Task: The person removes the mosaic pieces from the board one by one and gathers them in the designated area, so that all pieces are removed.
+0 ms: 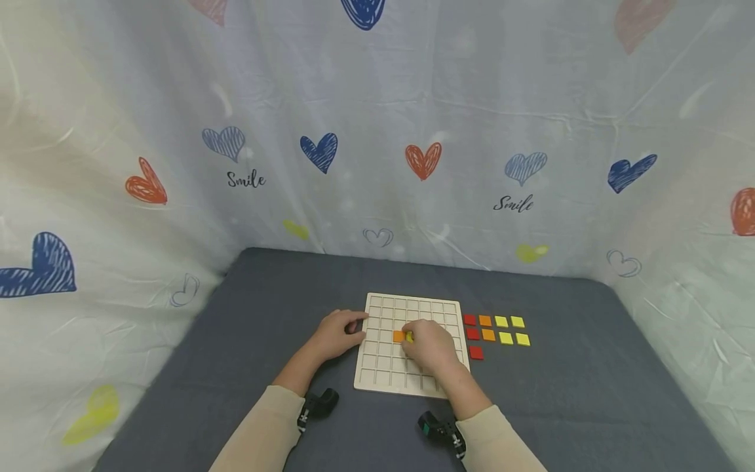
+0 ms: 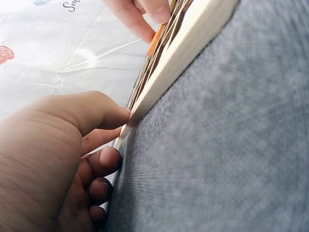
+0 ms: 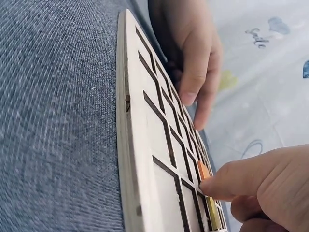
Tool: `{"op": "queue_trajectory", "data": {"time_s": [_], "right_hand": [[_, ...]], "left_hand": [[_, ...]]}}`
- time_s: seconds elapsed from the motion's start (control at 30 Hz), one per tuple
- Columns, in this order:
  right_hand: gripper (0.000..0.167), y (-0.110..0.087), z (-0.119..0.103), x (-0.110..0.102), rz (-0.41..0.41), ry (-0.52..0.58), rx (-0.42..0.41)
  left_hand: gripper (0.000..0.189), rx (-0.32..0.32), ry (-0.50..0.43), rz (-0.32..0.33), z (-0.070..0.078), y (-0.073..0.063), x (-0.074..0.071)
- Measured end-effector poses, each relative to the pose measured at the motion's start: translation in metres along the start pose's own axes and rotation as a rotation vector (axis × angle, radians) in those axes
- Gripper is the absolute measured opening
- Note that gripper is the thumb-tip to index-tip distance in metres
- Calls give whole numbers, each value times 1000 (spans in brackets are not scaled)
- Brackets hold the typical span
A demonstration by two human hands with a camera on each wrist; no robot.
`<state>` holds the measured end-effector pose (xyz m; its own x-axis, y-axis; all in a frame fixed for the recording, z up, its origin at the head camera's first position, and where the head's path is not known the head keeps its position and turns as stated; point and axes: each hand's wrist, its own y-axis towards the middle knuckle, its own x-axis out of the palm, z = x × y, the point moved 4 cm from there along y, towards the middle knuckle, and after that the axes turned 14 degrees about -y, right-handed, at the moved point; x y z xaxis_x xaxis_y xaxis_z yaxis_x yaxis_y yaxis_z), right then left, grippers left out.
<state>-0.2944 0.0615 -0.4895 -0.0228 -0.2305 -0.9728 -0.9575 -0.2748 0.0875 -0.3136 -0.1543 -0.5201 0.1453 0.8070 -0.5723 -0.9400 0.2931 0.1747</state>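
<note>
A pale wooden grid board lies on the dark table. One orange square tile sits in a cell near its middle. My right hand is over the board, its thumb and forefinger pinching a yellow tile just right of the orange one. The right wrist view shows that yellow tile low against the grid, partly behind the thumb. My left hand rests at the board's left edge. Its thumb and forefinger touch the rim, while the other fingers bend loosely below, as the left wrist view shows.
Right of the board lie loose square tiles in columns: red tiles, orange tiles and several yellow tiles. The grey-blue tablecloth spreads around them. A white curtain printed with hearts hangs behind and at both sides.
</note>
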Motion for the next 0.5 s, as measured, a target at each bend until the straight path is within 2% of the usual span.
{"op": "queue_trajectory", "data": {"time_s": [0.27, 0.5], "right_hand": [[26, 0, 1, 2, 18, 38, 13], [28, -2, 2, 4, 78, 38, -19]], "left_hand": [[41, -12, 5, -3, 0, 0, 1], [40, -15, -5, 1, -1, 1, 1]]}}
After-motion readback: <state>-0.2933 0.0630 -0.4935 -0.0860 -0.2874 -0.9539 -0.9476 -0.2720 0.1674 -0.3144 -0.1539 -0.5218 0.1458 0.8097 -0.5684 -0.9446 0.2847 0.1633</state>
